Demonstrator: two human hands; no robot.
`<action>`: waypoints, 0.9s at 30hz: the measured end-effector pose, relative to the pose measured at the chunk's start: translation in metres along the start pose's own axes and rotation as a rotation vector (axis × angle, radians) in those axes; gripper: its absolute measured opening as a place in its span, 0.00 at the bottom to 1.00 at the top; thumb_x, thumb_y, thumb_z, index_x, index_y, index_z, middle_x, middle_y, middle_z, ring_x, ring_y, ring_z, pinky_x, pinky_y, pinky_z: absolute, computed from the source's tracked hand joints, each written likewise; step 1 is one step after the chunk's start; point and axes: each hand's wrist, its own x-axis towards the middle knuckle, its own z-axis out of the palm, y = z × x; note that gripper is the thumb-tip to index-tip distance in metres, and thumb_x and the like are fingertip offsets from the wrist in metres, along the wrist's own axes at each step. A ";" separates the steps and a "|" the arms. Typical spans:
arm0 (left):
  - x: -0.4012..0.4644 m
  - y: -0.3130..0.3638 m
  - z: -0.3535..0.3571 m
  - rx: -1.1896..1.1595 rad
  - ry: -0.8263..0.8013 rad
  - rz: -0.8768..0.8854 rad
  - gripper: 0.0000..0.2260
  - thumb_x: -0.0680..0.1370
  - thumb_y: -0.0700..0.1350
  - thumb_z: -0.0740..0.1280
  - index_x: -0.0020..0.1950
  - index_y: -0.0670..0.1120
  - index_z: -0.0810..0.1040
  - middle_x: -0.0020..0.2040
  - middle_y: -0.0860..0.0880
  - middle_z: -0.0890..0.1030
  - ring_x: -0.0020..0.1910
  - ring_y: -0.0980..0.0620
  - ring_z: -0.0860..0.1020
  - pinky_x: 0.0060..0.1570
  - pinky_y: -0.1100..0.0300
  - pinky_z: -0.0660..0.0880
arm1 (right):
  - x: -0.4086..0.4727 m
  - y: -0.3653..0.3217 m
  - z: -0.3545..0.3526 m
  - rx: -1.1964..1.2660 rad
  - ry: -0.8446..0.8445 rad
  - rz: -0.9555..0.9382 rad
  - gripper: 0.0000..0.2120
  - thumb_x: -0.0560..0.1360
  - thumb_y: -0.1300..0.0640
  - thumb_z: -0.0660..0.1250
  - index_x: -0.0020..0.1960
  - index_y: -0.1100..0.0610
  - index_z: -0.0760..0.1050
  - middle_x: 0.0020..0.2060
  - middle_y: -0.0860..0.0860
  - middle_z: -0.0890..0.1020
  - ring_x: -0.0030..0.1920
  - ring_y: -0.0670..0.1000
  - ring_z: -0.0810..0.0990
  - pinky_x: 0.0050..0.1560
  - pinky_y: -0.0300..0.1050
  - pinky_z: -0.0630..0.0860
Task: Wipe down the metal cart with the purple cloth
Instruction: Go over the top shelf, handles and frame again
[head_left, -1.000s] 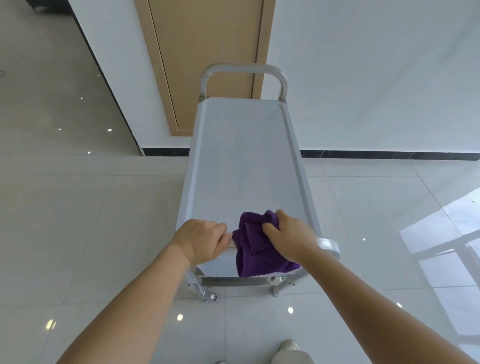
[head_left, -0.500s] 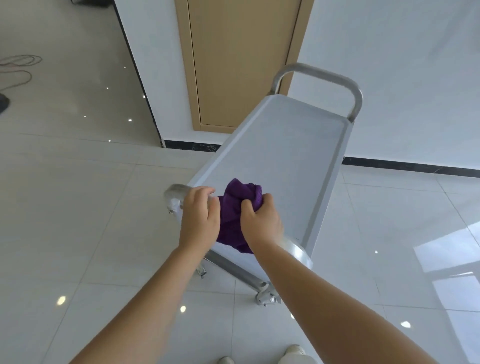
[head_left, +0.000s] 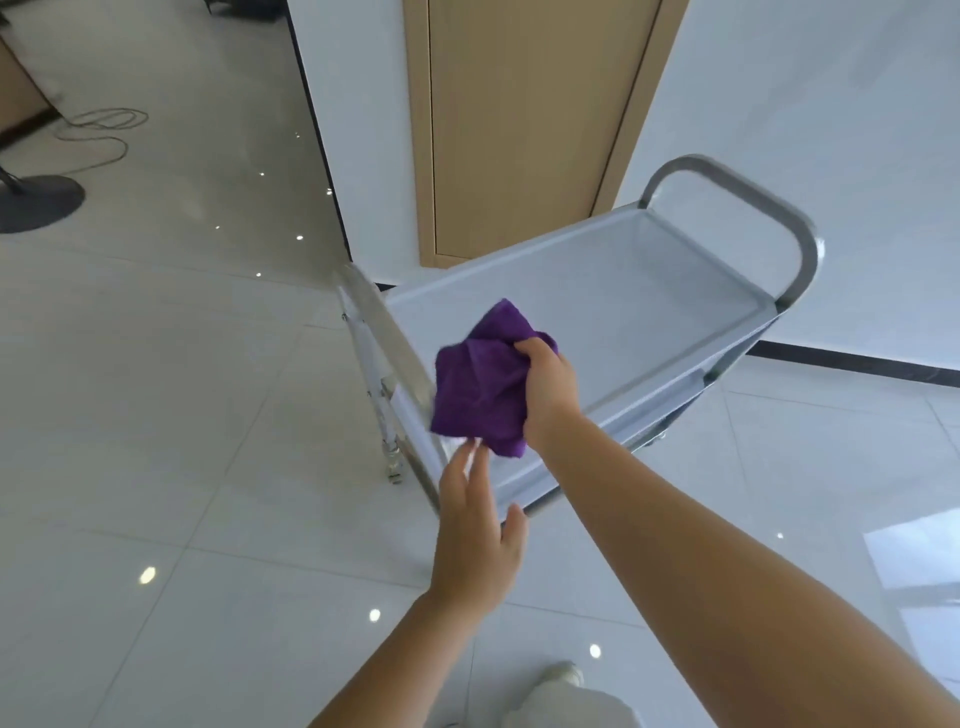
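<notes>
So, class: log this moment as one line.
right hand: holds cloth | left hand: open, below cloth | cart: top bare

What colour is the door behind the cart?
Light tan wood door, plain, with a matching frame; the head view shows it clearly.

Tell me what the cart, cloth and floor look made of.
Cart: metal, probably stainless steel; matte grey tray, shinier tubular handle.
Cloth: soft purple fabric, perhaps microfibre; it bunches into folds.
Floor: glossy pale tiles, likely ceramic; grout lines and mirrored lights show.

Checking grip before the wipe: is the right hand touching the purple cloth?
Touching. The head view shows the right hand with fingers curled into the bunched purple cloth.
</notes>
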 end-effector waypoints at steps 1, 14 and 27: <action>0.002 0.002 0.008 0.007 -0.047 0.011 0.27 0.74 0.45 0.59 0.73 0.42 0.61 0.71 0.45 0.61 0.70 0.53 0.60 0.63 0.59 0.69 | 0.006 0.000 -0.012 -0.027 0.027 -0.019 0.01 0.73 0.56 0.64 0.43 0.54 0.73 0.38 0.51 0.77 0.39 0.52 0.75 0.39 0.42 0.71; 0.137 -0.037 0.091 0.580 -0.341 -0.187 0.24 0.83 0.50 0.49 0.77 0.49 0.47 0.78 0.47 0.46 0.76 0.46 0.44 0.72 0.51 0.44 | 0.167 0.022 -0.109 -1.196 -0.154 -0.514 0.11 0.78 0.58 0.59 0.58 0.60 0.69 0.55 0.54 0.74 0.58 0.56 0.68 0.55 0.46 0.66; 0.190 -0.092 0.126 0.637 -0.140 0.009 0.19 0.73 0.48 0.56 0.62 0.44 0.67 0.61 0.41 0.76 0.61 0.41 0.68 0.62 0.46 0.65 | 0.240 0.049 -0.074 -1.290 -0.141 -0.691 0.22 0.73 0.52 0.53 0.56 0.65 0.75 0.56 0.60 0.80 0.61 0.63 0.76 0.56 0.55 0.75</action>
